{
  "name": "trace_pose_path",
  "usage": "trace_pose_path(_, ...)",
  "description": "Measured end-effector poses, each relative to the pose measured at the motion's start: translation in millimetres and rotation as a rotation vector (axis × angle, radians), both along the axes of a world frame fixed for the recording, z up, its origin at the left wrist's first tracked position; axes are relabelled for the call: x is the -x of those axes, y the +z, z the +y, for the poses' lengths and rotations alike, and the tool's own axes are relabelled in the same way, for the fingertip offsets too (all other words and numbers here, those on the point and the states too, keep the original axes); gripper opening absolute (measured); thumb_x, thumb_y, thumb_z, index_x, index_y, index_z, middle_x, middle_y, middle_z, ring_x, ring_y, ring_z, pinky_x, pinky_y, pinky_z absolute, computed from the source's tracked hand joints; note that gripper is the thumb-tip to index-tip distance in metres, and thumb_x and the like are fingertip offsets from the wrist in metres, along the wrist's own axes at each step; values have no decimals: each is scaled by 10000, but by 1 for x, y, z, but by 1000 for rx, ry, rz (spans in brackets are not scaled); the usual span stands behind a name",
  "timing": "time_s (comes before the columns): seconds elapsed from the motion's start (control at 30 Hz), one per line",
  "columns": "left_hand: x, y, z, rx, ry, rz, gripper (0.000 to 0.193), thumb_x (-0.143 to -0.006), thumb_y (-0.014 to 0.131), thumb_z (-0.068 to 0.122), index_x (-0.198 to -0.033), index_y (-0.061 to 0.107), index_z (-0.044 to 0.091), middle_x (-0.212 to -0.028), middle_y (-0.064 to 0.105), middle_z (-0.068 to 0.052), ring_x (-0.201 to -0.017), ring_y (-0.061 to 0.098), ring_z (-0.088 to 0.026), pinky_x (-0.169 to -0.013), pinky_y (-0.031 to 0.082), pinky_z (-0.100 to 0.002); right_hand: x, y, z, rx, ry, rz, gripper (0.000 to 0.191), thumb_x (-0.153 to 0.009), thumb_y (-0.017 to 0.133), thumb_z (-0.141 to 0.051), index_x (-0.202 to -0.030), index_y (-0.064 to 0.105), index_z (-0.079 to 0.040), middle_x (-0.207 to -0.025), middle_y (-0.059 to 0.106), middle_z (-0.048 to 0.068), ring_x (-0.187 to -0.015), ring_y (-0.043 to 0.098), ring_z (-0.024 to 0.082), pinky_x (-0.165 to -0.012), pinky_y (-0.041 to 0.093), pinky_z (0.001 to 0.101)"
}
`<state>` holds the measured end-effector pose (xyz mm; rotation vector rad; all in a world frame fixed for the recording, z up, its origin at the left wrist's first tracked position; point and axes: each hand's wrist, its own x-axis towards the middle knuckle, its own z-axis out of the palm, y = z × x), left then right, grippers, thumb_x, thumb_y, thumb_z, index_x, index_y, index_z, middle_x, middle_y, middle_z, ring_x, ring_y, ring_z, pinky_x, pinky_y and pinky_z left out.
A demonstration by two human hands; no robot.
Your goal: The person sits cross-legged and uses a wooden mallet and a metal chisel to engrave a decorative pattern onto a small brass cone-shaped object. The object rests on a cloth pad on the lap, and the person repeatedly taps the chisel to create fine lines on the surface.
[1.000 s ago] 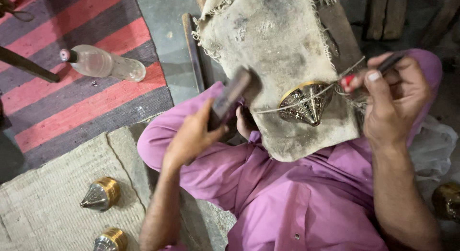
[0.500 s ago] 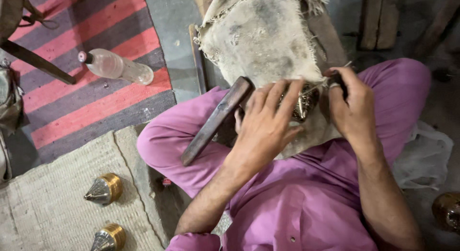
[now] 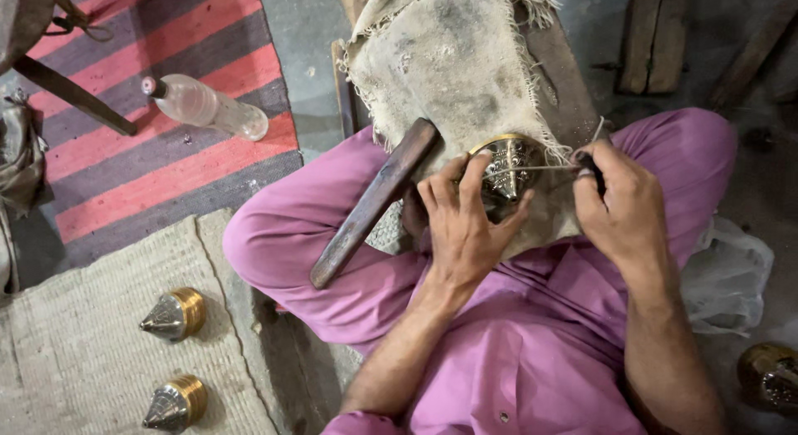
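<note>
Two hands work at one brass cone piece (image 3: 505,171) on the sackcloth (image 3: 453,65) over the lap. Since a second ago the hammer (image 3: 372,204) has come down from its raised grip and now rests left of the cone; the left hand (image 3: 461,223) has shifted onto the cone, fingers spread. So striking has paused, repositioning looks likely. Right hand (image 3: 625,206), just right of the cone, pinches a thin dark tool (image 3: 592,165), tip hidden. Two more cones (image 3: 174,313) lie well left, one cut off at far right.
</note>
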<state>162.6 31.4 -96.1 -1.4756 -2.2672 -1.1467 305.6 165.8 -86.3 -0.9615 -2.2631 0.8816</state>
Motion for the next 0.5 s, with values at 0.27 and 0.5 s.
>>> trace_pose_path(0.27,-5,-24,2,-106,25,-54,865,-814,936,387,-1465,416,158,-1377,497,-158,-1249,502,-338,-1086,424,-479,-11,-21,22,62,-132,-49,234,-997,540,33,-1179,685,12,-833,648,123,-693,615,226,-581,462,355)
trace_pose_path(0.5,5,-20,-29,-101,-31,-112,631,-872,868,263,-1353,505,76,-1309,532,-136,-1226,529,-311,-1070,446,-452,-56,-14,35,119,-179,81,98,-1046,551,103,-1062,633,53,-1047,623,62,-837,611,108,-718,497,208)
